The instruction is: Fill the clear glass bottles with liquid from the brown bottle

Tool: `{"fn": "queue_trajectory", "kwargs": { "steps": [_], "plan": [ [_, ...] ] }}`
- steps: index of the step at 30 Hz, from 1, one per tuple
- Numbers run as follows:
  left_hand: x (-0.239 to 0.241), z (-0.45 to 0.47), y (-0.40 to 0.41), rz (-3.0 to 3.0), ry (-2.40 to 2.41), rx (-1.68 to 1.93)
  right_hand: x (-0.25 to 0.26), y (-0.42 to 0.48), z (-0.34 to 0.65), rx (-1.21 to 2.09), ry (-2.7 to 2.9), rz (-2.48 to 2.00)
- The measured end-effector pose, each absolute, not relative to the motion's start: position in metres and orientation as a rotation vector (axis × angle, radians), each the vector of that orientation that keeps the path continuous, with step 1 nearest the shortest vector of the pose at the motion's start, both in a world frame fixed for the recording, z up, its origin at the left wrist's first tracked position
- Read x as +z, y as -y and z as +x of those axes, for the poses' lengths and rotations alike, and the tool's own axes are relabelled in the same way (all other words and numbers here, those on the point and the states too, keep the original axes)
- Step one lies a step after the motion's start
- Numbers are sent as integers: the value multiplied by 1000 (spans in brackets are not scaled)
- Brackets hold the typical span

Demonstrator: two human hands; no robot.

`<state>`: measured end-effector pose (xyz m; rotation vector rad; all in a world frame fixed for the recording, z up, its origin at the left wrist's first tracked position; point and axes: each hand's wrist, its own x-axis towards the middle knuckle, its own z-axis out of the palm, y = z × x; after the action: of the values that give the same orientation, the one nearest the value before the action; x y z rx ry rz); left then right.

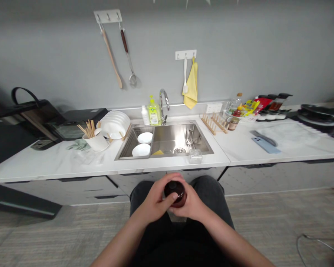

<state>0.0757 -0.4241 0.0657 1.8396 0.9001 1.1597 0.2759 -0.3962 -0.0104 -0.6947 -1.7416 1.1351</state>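
Between both palms, low in front of my body, is a dark reddish-brown round jar point(176, 190) with a dark knob-like spot on its top. My left hand point(158, 198) wraps its left side, the thumb lying across the front of the top. Round its right side curls my right hand point(191, 202). The fingers of both hands meet at the far side. My hands cover most of its wall, so its full shape is hidden. The jar is above my lap, in front of the counter edge and apart from it.
Ahead, a steel sink point(169, 136) holds two white bowls point(141, 150). A small clear container point(195, 156) stands at its front rim. Left are a chopstick holder point(97, 142) and stacked plates point(115, 122); right, a wooden rack point(215, 124), a small jar point(233, 123) and a blue phone point(265, 145).
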Motion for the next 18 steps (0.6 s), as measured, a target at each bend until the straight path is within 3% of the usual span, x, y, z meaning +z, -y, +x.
{"fn": "queue_trajectory", "kwargs": {
  "steps": [18],
  "plan": [
    [64, 75, 413, 1747, -1239, 1417, -14, 389, 285, 1064, 1773, -815]
  ]
}}
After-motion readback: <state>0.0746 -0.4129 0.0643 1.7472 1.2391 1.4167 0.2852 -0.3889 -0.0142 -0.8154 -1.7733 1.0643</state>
